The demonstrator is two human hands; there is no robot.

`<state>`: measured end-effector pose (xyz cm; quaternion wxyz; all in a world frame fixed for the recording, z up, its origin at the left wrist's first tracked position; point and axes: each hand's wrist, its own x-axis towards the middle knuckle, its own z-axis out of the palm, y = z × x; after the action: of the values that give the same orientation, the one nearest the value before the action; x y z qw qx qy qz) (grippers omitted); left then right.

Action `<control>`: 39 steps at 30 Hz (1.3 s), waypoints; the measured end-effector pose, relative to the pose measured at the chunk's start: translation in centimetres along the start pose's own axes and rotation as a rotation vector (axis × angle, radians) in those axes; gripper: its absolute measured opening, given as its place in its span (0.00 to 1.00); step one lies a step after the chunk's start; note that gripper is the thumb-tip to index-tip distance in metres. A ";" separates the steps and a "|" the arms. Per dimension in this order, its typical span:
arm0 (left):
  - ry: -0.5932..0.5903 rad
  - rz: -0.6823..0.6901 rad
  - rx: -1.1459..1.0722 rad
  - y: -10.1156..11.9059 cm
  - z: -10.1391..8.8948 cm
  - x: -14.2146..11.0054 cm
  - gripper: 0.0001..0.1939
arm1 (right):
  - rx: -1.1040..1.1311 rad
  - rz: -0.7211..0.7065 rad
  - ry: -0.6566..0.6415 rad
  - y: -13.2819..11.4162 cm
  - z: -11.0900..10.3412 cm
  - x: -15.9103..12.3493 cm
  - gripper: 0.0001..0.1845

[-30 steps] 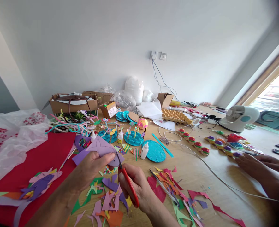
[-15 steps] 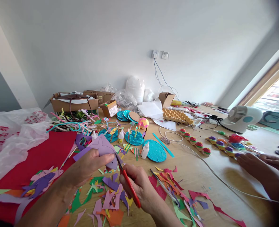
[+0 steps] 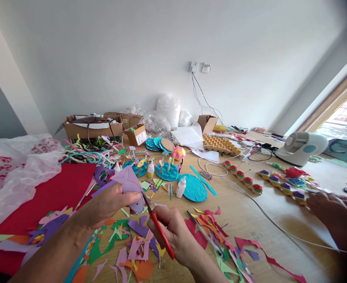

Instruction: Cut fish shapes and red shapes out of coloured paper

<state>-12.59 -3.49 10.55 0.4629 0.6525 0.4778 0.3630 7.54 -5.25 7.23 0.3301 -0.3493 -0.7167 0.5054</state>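
My left hand (image 3: 107, 206) is closed on a purple foam fish shape (image 3: 129, 184), held above the table. My right hand (image 3: 173, 232) grips red-handled scissors (image 3: 158, 230); their blades meet the lower edge of the purple shape near my left thumb. Below both hands lie several coloured foam scraps (image 3: 132, 247) in purple, green, pink and orange.
A red sheet (image 3: 52, 188) with cut fish shapes and a white plastic bag (image 3: 17, 169) lie left. Glue bottles (image 3: 179, 187), teal discs, pipe cleaners and cardboard boxes (image 3: 91, 125) sit further back. Another person's hands (image 3: 332, 210) work at the right, near a white cable and a small fan (image 3: 300, 147).
The purple shape has turned slightly in my left hand and the scissors have advanced along its edge. The other person's hands shifted a little to the right.
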 end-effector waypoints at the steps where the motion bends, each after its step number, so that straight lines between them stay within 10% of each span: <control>1: -0.001 0.001 -0.007 0.1 0.0 0.0 0.16 | -0.003 -0.001 0.004 0.0 0.0 0.0 0.22; 39: 0.046 -0.120 -0.156 1.8 1.4 -0.2 0.12 | 0.010 -0.014 0.056 0.5 0.5 0.3 0.17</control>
<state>-10.83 -4.28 11.77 0.5221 0.5761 0.4968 0.3856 7.08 -5.15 6.70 0.3553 -0.3566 -0.7070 0.4968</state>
